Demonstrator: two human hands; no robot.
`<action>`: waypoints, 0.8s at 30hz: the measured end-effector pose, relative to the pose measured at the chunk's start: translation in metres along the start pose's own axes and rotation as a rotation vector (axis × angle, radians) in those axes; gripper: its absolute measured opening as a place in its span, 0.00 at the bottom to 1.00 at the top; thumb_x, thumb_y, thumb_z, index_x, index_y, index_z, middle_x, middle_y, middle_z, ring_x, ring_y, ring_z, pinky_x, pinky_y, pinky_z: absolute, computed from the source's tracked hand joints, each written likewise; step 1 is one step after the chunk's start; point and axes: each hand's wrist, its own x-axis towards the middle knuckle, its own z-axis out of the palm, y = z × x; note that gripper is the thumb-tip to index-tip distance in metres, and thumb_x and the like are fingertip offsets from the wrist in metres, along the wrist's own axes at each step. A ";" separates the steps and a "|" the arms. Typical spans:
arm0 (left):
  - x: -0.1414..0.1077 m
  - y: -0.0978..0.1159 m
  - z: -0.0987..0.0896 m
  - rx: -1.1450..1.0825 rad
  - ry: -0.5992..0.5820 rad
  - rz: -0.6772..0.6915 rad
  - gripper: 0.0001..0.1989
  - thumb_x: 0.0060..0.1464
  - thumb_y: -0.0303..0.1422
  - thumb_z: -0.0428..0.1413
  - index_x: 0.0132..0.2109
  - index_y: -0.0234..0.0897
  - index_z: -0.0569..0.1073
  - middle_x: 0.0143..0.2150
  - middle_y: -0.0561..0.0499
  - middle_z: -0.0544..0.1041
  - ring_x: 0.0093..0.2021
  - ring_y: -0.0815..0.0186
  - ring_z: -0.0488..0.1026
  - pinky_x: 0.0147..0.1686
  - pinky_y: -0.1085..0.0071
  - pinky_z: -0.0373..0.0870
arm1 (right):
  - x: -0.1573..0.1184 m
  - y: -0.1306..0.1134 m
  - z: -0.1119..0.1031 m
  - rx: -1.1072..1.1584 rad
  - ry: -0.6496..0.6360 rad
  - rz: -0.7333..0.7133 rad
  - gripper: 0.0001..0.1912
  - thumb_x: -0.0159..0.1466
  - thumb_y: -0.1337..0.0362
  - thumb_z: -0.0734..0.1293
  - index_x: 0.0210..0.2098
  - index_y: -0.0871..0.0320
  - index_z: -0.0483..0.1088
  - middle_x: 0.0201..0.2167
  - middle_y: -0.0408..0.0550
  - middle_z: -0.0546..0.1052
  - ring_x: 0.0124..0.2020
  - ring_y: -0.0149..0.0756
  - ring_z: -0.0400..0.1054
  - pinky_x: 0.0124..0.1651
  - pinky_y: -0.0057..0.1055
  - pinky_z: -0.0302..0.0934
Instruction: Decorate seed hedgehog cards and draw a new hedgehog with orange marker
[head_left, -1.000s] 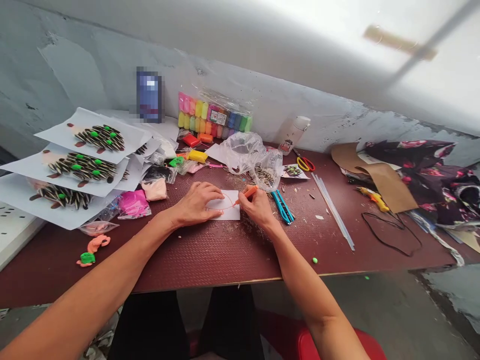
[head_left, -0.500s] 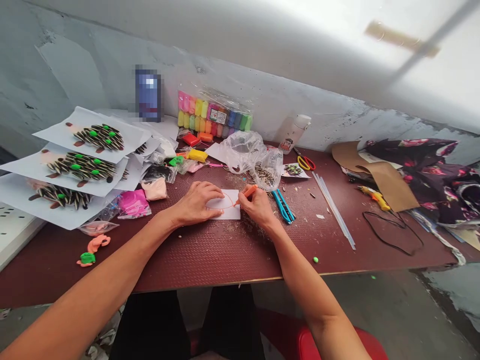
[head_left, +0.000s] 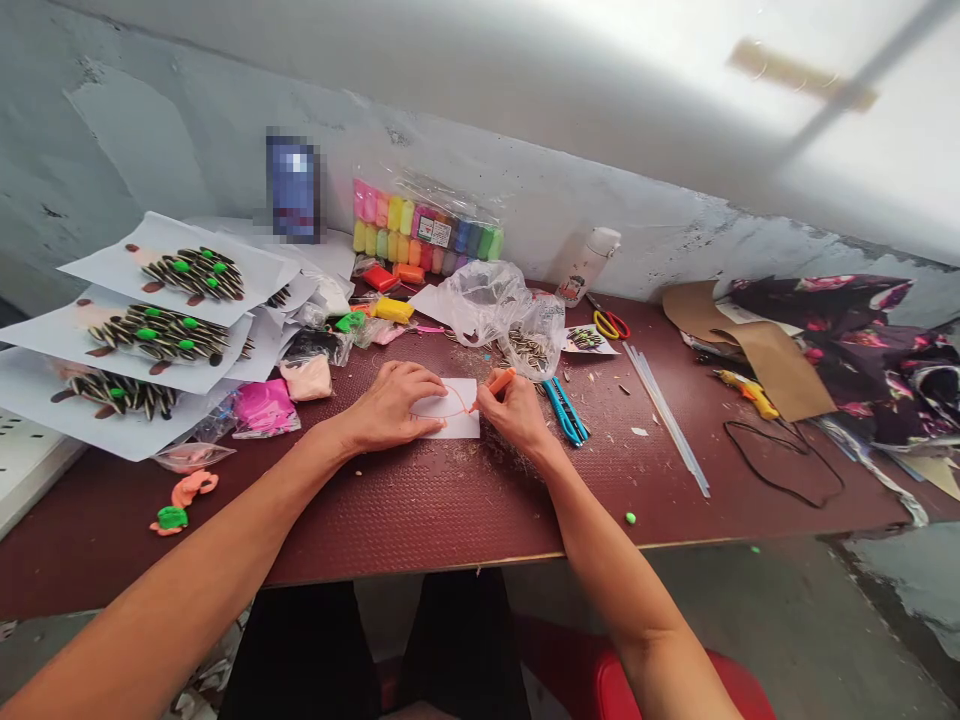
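White card (head_left: 450, 420) lies flat on the maroon work board (head_left: 420, 515), between the hands, with an orange curve drawn on it. Left hand (head_left: 388, 405) is spread flat, fingers on the card's left part. Right hand (head_left: 514, 415) is closed in a narrow pinch on an orange pen (head_left: 500, 380), tip at the card near the curve's right end.

Nearest obstacles: clear plastic bag of sunflower seeds (head_left: 531, 350) just above the right hand, blue utility knife (head_left: 564, 411) just right of it. Peach clay pack (head_left: 307, 378) and pink clay pack (head_left: 265, 408) sit left of the left hand. Seed-decorated paper sheets (head_left: 169, 275) are stacked further left, overhanging the board.

Wood shavings (head_left: 480, 450) are scattered below the card. Front board edge (head_left: 420, 567) is well below the hands; wall (head_left: 675, 240) bounds the far side, well beyond the bag.
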 end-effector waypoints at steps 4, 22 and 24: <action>0.000 -0.001 0.001 -0.004 0.003 -0.003 0.18 0.54 0.43 0.61 0.50 0.43 0.80 0.53 0.46 0.80 0.57 0.50 0.70 0.59 0.50 0.59 | -0.001 -0.001 0.001 0.005 -0.008 0.004 0.12 0.59 0.63 0.61 0.20 0.54 0.56 0.18 0.37 0.61 0.21 0.28 0.52 0.29 0.29 0.47; -0.001 -0.020 -0.019 -0.105 0.256 -0.107 0.13 0.56 0.36 0.55 0.45 0.40 0.81 0.46 0.46 0.83 0.50 0.55 0.76 0.55 0.55 0.70 | 0.001 0.001 0.001 0.117 0.152 0.051 0.13 0.64 0.56 0.62 0.24 0.54 0.62 0.20 0.41 0.68 0.23 0.31 0.60 0.29 0.28 0.53; -0.004 -0.029 -0.024 -0.068 0.314 -0.225 0.13 0.54 0.34 0.55 0.43 0.40 0.81 0.44 0.46 0.84 0.47 0.54 0.77 0.52 0.55 0.72 | 0.003 0.004 0.002 0.169 0.143 0.046 0.15 0.66 0.52 0.61 0.29 0.55 0.67 0.23 0.42 0.71 0.25 0.32 0.64 0.31 0.29 0.56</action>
